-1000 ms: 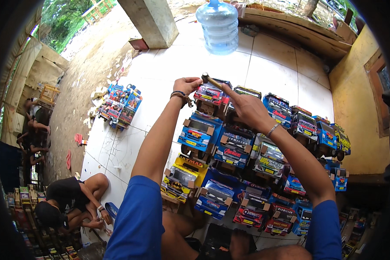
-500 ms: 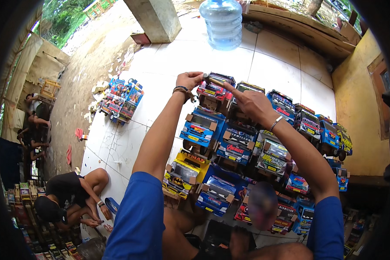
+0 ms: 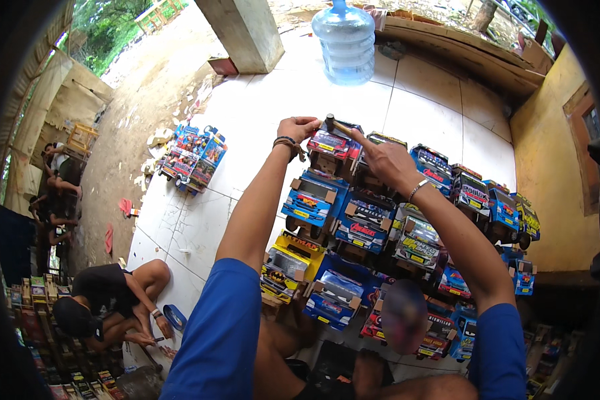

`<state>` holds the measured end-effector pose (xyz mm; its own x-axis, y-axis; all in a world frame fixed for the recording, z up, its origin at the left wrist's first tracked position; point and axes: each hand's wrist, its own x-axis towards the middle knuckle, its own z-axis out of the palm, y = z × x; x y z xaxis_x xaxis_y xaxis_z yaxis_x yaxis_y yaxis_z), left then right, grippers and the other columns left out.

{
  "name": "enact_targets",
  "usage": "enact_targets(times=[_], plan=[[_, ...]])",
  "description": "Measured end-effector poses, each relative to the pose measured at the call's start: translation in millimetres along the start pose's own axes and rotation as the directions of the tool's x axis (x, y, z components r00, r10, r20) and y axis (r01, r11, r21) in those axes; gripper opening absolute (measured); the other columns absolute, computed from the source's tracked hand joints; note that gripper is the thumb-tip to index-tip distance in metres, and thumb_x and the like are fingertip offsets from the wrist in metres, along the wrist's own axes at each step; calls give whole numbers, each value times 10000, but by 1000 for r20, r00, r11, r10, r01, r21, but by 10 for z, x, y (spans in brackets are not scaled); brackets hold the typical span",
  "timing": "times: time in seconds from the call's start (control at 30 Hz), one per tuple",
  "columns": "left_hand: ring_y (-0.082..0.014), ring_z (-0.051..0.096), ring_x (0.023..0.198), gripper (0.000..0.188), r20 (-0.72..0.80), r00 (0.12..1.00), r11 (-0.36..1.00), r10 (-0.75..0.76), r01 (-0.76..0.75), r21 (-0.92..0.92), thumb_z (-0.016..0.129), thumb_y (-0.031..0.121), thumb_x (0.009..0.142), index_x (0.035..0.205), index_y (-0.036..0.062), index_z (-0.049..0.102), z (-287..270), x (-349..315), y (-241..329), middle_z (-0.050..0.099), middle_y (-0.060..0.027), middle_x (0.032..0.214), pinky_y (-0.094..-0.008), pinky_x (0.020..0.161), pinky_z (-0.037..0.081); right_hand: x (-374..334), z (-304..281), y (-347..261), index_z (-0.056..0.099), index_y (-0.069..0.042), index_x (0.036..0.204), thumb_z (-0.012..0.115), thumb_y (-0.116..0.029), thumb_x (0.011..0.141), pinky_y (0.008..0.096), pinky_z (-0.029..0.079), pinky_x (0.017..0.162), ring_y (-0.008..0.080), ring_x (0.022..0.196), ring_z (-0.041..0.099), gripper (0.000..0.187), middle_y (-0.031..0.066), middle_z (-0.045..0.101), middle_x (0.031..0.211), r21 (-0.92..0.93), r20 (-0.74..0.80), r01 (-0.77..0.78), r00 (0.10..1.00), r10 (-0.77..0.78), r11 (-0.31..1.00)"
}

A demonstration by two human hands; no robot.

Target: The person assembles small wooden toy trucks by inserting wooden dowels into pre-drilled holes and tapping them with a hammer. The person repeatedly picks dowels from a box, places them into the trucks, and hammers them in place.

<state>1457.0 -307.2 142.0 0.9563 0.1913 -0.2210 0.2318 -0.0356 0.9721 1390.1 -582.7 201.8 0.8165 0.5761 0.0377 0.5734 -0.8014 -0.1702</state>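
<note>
My right hand point(image 3: 388, 160) grips a small hammer point(image 3: 343, 129) by its wooden handle, index finger stretched along it. The dark hammer head is over the far left toy truck point(image 3: 331, 145), a red one with a clear windshield. My left hand point(image 3: 296, 129) reaches to the same truck's left top edge, thumb and fingers pinched together. Whatever sits between those fingertips is too small to make out. Close by stand a blue toy truck point(image 3: 311, 202) and, nearer to me, a yellow toy truck point(image 3: 288, 267).
Rows of toy trucks point(image 3: 361, 225) fill the tiles before me. Two more colourful trucks point(image 3: 195, 157) stand at left. A blue water jug point(image 3: 345, 50) stands beyond, near a pillar point(image 3: 240, 37). Another person point(image 3: 113, 300) sits at lower left beside a blue tape roll point(image 3: 175, 317).
The hammer head has shifted right, away from my left fingertips, and turned so its dark side shows. My left hand remains at the red truck's edge. The whole view has tilted slightly.
</note>
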Motion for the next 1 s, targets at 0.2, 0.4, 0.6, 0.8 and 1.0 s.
enact_targets(times=[0.2,0.4,0.6,0.8,1.0], plan=[[-138,678,720,289,-67,998,996,-3,9,90,792,159,854,1065,-27,730,-205,-98,132,729,-89,912,-237,654,594,-200,-57,176,244,-324,1584,467,-191,1025,448,534,641,316,707,658,617,156,656,784,61,-175,6,985,5,998],[-126,696,845,390,84,995,903,-61,19,430,699,390,946,1152,59,702,-1396,-1317,114,732,-59,1004,-279,756,584,-675,-319,304,388,-323,1535,537,-202,996,461,508,661,343,768,661,572,201,662,848,120,-258,160,958,-124,980],[-70,589,625,406,17,895,634,-446,302,712,712,490,906,938,86,738,-2762,-3536,-668,664,13,753,-230,543,494,-1439,-757,-109,345,-392,1546,497,-204,1042,450,539,776,321,870,700,559,168,717,1094,149,-167,131,980,-105,980],[-125,638,553,365,-732,654,809,-190,527,261,630,380,968,892,24,663,-2699,-5813,-2043,653,-50,645,-296,527,506,-1607,-883,-534,320,-399,1555,529,-184,1023,463,533,732,313,815,686,611,171,706,988,31,-108,210,973,-206,977],[-441,650,1025,243,-479,864,605,-152,465,646,639,128,838,1050,18,685,-1930,-6273,-3138,694,-251,1020,-479,904,528,-1504,-956,-1004,332,-369,1556,561,-188,1003,467,522,660,305,686,651,626,156,658,809,-72,-27,282,958,-285,957]])
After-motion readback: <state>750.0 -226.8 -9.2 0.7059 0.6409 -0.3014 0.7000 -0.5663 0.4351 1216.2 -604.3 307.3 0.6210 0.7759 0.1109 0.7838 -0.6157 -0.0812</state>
